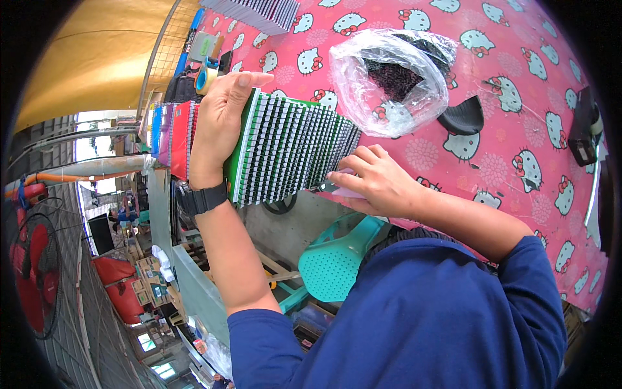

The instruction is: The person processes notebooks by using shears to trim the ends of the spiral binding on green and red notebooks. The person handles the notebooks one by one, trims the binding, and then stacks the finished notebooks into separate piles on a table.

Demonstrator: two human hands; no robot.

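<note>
A row of spiral-bound notebooks (285, 149) with green covers stands packed together at the table's near left edge, its black-and-white bindings facing up. My left hand (223, 120), with a dark watch on the wrist, lies flat against the row's left end, fingers stretched out. At the row's right end, my right hand (382, 178) has its fingers curled and closed. A pale pinkish sheet-like piece (348, 190) shows under those fingers, beside a small dark tip; its kind I cannot make out.
Beyond the notebooks a clear plastic bag (389, 97) holds small black pieces. A black scoop-like piece (463, 117) lies beside it. More notebooks (184, 139) with red and purple covers stand at the left. A tape roll (206, 78) sits behind them. A teal stool (334, 262) stands below the table's edge.
</note>
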